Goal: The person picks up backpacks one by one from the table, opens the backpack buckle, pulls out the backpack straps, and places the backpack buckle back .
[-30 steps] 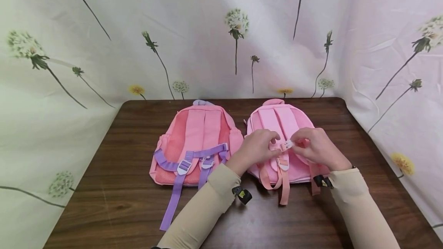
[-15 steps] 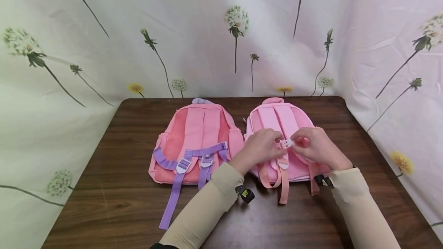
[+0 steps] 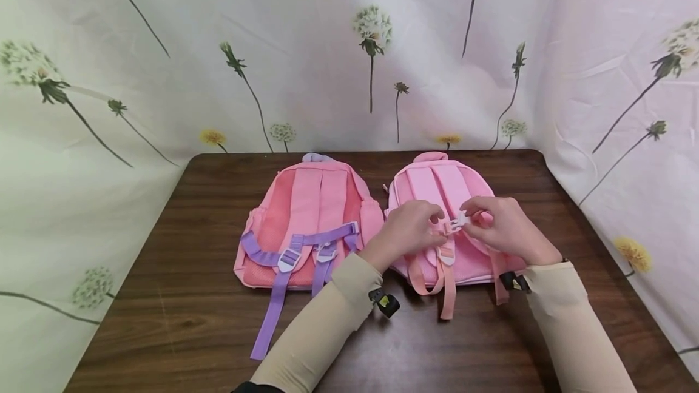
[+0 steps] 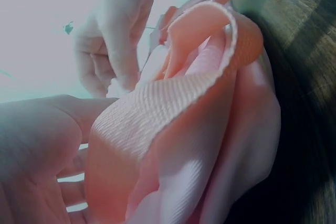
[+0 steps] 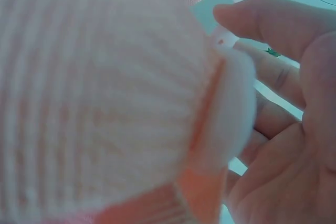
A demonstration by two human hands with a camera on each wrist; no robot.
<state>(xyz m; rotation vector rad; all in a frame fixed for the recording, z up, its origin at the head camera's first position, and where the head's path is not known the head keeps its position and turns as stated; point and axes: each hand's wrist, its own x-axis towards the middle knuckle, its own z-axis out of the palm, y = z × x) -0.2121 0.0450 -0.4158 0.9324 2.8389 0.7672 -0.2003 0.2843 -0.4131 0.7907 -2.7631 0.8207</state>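
Observation:
A pink backpack (image 3: 476, 184) lies straps-up at the right of the table. My left hand (image 3: 409, 229) pinches the socket half of its white side-release buckle (image 3: 457, 221) and its strap by thumb and fingertips. My right hand (image 3: 505, 229) pinches the pronged half, whose prongs show at the socket's mouth. In the left wrist view a broad peach strap (image 4: 157, 103) loops in front of my left fingers, hiding their grip. In the right wrist view a white buckle piece (image 5: 223, 38) sits between thumb and index finger, a blurred strap in front.
A coral-pink backpack (image 3: 273, 199) with purple straps (image 3: 273, 314) lies to the left, close beside my left forearm. Loose peach strap ends (image 3: 449, 296) hang over the near edge of the right backpack. A dandelion-print curtain (image 3: 327, 65) stands behind the brown wooden table (image 3: 180, 296).
My right hand has shifted slightly up and right with the pronged half, and the prongs now show beside the socket. My left hand has stayed nearly in place.

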